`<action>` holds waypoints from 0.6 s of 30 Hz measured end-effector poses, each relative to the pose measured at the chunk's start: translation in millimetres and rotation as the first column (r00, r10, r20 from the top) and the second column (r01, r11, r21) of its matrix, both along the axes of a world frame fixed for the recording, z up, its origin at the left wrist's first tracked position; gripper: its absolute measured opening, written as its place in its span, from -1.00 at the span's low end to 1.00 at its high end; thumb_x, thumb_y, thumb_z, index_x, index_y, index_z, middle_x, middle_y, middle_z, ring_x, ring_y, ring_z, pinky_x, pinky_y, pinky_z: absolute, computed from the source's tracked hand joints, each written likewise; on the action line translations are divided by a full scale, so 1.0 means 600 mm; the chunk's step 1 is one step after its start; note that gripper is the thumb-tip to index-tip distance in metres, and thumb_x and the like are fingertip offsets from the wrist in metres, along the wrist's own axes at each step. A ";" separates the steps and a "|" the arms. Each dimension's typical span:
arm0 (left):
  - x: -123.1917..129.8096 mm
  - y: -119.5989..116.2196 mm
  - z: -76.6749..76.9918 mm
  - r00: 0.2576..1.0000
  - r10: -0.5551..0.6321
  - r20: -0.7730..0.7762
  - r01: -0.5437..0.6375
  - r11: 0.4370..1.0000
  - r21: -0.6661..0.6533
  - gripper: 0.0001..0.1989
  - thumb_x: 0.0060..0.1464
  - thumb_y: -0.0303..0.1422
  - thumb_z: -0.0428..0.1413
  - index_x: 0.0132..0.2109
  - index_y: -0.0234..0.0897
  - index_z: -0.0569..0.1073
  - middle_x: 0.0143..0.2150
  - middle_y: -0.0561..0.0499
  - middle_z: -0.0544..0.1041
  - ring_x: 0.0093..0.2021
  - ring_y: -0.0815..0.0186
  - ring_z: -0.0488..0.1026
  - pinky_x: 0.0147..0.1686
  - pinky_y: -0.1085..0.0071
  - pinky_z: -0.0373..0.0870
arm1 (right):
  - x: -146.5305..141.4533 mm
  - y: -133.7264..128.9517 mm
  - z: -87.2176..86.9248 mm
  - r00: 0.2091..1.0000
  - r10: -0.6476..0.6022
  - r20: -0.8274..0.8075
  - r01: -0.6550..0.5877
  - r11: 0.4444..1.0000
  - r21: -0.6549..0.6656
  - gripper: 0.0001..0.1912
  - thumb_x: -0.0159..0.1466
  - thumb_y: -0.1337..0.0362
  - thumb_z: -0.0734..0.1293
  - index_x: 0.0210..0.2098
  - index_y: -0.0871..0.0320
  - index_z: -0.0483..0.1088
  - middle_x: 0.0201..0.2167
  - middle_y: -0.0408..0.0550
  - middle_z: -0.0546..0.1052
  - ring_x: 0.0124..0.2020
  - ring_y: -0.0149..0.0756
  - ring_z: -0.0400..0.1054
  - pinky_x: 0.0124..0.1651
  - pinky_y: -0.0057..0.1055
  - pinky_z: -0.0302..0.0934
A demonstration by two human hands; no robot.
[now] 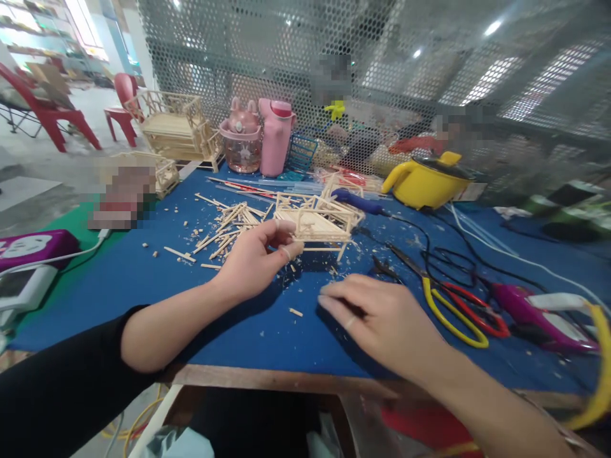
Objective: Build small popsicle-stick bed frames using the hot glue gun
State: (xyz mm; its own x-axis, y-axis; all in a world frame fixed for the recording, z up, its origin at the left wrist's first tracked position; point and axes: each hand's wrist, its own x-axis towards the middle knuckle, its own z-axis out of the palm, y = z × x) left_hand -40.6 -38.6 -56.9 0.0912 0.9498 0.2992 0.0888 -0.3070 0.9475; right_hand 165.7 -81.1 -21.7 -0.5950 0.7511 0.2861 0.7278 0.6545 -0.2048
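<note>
A small model piece of furniture built from thin wooden sticks (321, 226) stands on the blue table top (267, 343). My left hand (260, 254) pinches its near left corner between thumb and fingers. My right hand (382, 312) hovers low over the table, in front of the model and apart from it. Its thumb and fingers are drawn together; whatever lies between them, if anything, is hidden. A blue-handled glue gun (358, 201) lies against the model's far right side. Loose wooden sticks (229, 232) are heaped left of it, and a short offcut (296, 312) lies between my hands.
Scissors with yellow and red handles (451, 312), black cables (429, 238) and a purple-and-white object (544, 318) lie on the right. Behind stand a yellow pot (424, 184), a pink bottle (275, 143) and a larger stick model (179, 130), before a perforated metal screen (267, 44).
</note>
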 end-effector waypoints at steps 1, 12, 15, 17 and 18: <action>0.000 0.000 0.001 1.000 0.002 -0.001 -0.002 1.000 0.005 -0.75 0.03 -0.32 0.19 -0.13 -0.31 0.42 -0.35 0.08 0.47 -0.33 0.43 0.41 -0.27 0.46 0.34 | -0.013 -0.006 -0.010 0.999 0.013 0.039 -0.010 0.997 -0.073 -0.77 0.34 0.19 0.23 -0.23 0.08 0.52 -0.34 -0.11 0.58 -0.31 -0.31 0.46 -0.24 -0.38 0.26; -0.004 0.001 -0.001 0.999 -0.006 -0.035 0.006 1.000 -0.003 -0.75 0.04 -0.31 0.18 -0.13 -0.29 0.42 -0.34 0.07 0.46 -0.33 0.42 0.40 -0.29 0.46 0.33 | -0.053 -0.008 -0.024 0.965 0.050 0.256 -0.011 0.989 -0.150 -0.77 0.31 0.31 0.24 -0.35 0.12 0.54 -0.37 -0.06 0.53 -0.32 -0.23 0.45 -0.29 -0.34 0.21; -0.003 -0.003 0.002 0.999 0.002 -0.033 -0.003 0.999 -0.036 -0.75 0.04 -0.31 0.18 -0.13 -0.30 0.42 -0.35 0.07 0.46 -0.33 0.42 0.40 -0.30 0.46 0.33 | -0.050 -0.008 -0.012 0.989 0.038 0.144 -0.010 0.981 -0.193 -0.80 0.30 0.33 0.26 -0.38 0.14 0.50 -0.39 -0.09 0.55 -0.35 -0.28 0.44 -0.28 -0.38 0.22; -0.002 -0.005 0.004 1.000 -0.006 -0.017 0.005 0.999 -0.046 -0.75 0.03 -0.31 0.18 -0.14 -0.30 0.42 -0.35 0.07 0.46 -0.34 0.42 0.39 -0.28 0.45 0.34 | -0.046 0.000 0.005 1.000 -0.008 -0.008 0.006 0.978 -0.211 -0.82 0.32 0.29 0.24 -0.35 0.11 0.48 -0.41 -0.14 0.57 -0.39 -0.35 0.44 -0.30 -0.42 0.23; -0.002 -0.006 0.004 1.000 -0.012 -0.013 0.011 0.999 -0.045 -0.75 0.03 -0.31 0.18 -0.14 -0.30 0.42 -0.36 0.08 0.45 -0.35 0.42 0.39 -0.29 0.45 0.34 | -0.043 0.006 0.016 0.995 -0.047 -0.090 0.027 0.978 -0.209 -0.82 0.32 0.27 0.24 -0.34 0.10 0.47 -0.43 -0.17 0.57 -0.42 -0.37 0.44 -0.31 -0.43 0.24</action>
State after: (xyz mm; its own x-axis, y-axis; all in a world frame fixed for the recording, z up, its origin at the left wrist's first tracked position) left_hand -41.5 -42.2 -54.3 0.1057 0.9612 0.2547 0.0980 -0.2650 0.9593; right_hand 139.7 -77.2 -12.4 -0.5432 0.8211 0.1756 0.7219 0.5635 -0.4017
